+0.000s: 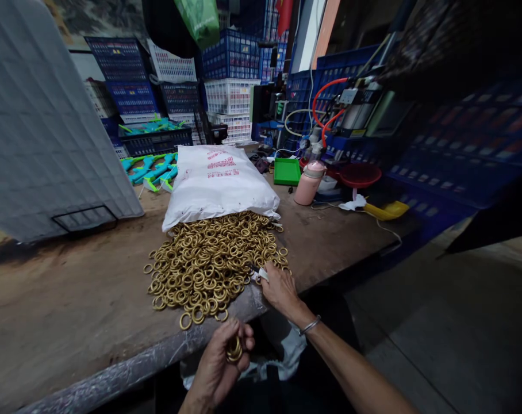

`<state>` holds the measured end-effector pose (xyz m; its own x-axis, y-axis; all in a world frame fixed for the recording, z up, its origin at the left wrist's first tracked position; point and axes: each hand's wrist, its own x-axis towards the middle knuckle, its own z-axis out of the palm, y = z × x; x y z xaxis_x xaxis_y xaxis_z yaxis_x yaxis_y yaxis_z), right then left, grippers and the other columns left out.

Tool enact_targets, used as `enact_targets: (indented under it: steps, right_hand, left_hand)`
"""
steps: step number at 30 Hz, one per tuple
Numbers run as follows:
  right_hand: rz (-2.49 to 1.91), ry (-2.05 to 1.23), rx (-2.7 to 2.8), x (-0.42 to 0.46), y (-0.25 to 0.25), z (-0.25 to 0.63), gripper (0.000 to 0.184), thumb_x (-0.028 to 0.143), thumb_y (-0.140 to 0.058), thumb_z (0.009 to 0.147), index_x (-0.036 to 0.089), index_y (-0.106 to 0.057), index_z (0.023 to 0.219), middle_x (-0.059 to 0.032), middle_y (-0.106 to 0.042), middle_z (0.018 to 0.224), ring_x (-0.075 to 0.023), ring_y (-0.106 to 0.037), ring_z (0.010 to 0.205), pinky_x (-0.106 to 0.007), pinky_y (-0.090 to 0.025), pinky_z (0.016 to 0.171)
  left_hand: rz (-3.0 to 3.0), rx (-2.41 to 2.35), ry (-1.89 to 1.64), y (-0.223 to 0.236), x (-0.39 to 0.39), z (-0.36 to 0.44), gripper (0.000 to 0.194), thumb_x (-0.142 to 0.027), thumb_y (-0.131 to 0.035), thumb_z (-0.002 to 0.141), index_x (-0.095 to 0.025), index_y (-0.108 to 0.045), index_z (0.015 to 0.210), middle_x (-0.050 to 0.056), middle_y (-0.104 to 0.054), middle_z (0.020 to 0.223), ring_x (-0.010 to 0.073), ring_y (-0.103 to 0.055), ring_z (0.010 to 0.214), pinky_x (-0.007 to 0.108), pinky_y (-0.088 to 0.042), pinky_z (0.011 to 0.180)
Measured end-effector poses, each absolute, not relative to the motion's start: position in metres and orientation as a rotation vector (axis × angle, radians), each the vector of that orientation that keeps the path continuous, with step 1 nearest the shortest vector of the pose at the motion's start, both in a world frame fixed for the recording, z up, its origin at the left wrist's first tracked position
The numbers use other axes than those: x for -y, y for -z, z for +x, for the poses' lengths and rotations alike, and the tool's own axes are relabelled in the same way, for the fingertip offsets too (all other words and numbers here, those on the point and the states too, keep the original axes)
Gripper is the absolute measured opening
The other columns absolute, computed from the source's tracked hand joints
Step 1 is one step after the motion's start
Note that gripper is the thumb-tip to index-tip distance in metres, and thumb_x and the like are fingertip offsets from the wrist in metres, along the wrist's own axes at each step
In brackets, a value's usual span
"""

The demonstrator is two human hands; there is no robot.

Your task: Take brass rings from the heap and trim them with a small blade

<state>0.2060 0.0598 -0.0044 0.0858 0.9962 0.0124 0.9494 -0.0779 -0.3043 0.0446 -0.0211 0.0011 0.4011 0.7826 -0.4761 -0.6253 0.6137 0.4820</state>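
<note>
Presently cupping a few brass-coloured rings in left grip, curled round loosely, thumb side up, low and just off the near edge of the counter. Can see only part of the rings between thumb and fingers; cannot tell how many. Pinching a small white-and-dark implement in right grip, closed down on it, at the right margin of a big ring heap. Cannot tell what kind of implement, nor whether touching a ring at its dark tip. Wearing a metal bangle on right wrist. Noted ring heap on the counter, spread from the mouth of a white sack towards the near edge, with a few strays at the fringes. Noted sack lying flat, printed in red. Seen behind sack, to its left: turquoise-and-lime parts. Seen to its right: green tray, pink bottle upright near it, then red dish and yellow scoop. Seen farther back: blue and white crates in stacks. At far left, tall pale panel, leaning.
</note>
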Motion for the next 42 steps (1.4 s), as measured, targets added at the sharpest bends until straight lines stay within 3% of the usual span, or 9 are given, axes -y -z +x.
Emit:
enact_targets:
  steps: [7, 13, 16, 19, 23, 28, 35, 42]
  right_hand:
    - [-1.695, -0.769, 1.68, -0.043, 0.005, 0.205, 0.009, 0.02, -0.04, 0.076, 0.019, -0.045, 0.068, 0.0027, -0.048, 0.061, -0.0106, -0.044, 0.058, -0.021, -0.031, 0.055]
    - [-1.528, -1.29, 1.33, -0.027, 0.003, 0.196, 0.007, 0.024, -0.046, 0.071, 0.019, -0.048, 0.075, 0.0067, -0.043, 0.055, -0.0077, -0.039, 0.049, -0.019, -0.032, 0.049]
    - [-1.478, -1.554, 1.144, -0.02, -0.001, 0.19, 0.008, 0.026, -0.046, 0.07, 0.019, -0.047, 0.075, 0.009, -0.038, 0.05, -0.0047, -0.028, 0.039, -0.017, -0.023, 0.038]
    - [-1.424, -1.725, 1.012, -0.016, -0.007, 0.184, 0.009, 0.026, -0.045, 0.069, 0.02, -0.045, 0.074, 0.0099, -0.037, 0.05, -0.003, -0.02, 0.034, -0.016, -0.015, 0.033]
    - [-1.406, -1.722, 1.001, -0.012, -0.011, 0.18, 0.013, 0.031, -0.045, 0.072, 0.019, -0.046, 0.073, 0.009, -0.038, 0.051, -0.0024, -0.02, 0.033, -0.017, -0.015, 0.032]
    - [-1.522, -1.391, 1.302, -0.01, -0.015, 0.179, 0.019, 0.034, -0.051, 0.073, 0.016, -0.052, 0.068, 0.0046, -0.047, 0.057, -0.006, -0.038, 0.048, -0.017, -0.032, 0.045]
    - [-1.527, -1.297, 1.418, -0.011, -0.018, 0.177, 0.015, 0.029, -0.051, 0.074, 0.017, -0.052, 0.067, 0.004, -0.05, 0.058, -0.0086, -0.043, 0.056, -0.019, -0.035, 0.055]
    - [-1.427, -1.394, 1.418, -0.012, -0.017, 0.177, 0.014, 0.025, -0.046, 0.076, 0.017, -0.051, 0.067, 0.0043, -0.051, 0.059, -0.0079, -0.044, 0.055, -0.019, -0.035, 0.055]
  left_hand:
    - [0.391, -0.74, -0.893, -0.011, 0.01, 0.044, 0.018, -0.025, -0.067, 0.068, -0.014, -0.055, 0.075, 0.003, -0.06, 0.074, 0.0106, -0.055, 0.06, 0.016, -0.032, 0.042]
    - [0.856, -1.053, -0.99, -0.004, 0.007, 0.047, 0.019, -0.031, -0.059, 0.074, -0.018, -0.058, 0.088, -0.006, -0.049, 0.052, 0.0056, -0.04, 0.042, 0.016, -0.027, 0.039]
    - [1.237, -1.123, -1.067, -0.002, 0.007, 0.049, 0.016, -0.027, -0.056, 0.076, -0.018, -0.063, 0.088, 0.0, -0.061, 0.069, 0.0113, -0.053, 0.062, 0.021, -0.04, 0.058]
    - [1.428, -1.108, -1.078, 0.0, 0.007, 0.049, 0.017, -0.025, -0.051, 0.079, -0.018, -0.064, 0.087, 0.004, -0.065, 0.083, 0.0166, -0.057, 0.078, 0.026, -0.041, 0.073]
    - [1.396, -1.119, -1.043, 0.001, 0.007, 0.049, 0.016, -0.028, -0.051, 0.079, -0.016, -0.063, 0.077, 0.002, -0.061, 0.073, 0.0142, -0.054, 0.07, 0.025, -0.04, 0.068]
    - [0.909, -1.144, -0.93, -0.003, 0.009, 0.053, 0.027, -0.043, -0.053, 0.075, -0.017, -0.05, 0.067, -0.006, -0.043, 0.05, 0.0052, -0.032, 0.039, 0.018, -0.024, 0.039]
    - [0.86, -1.071, -0.909, -0.002, 0.012, 0.053, 0.035, -0.048, -0.052, 0.074, -0.016, -0.047, 0.061, -0.008, -0.037, 0.042, 0.0037, -0.025, 0.036, 0.017, -0.017, 0.037]
    - [0.775, -0.944, -0.952, 0.003, 0.015, 0.05, 0.028, -0.043, -0.054, 0.076, -0.016, -0.048, 0.069, -0.006, -0.043, 0.054, 0.0031, -0.029, 0.04, 0.016, -0.018, 0.038]
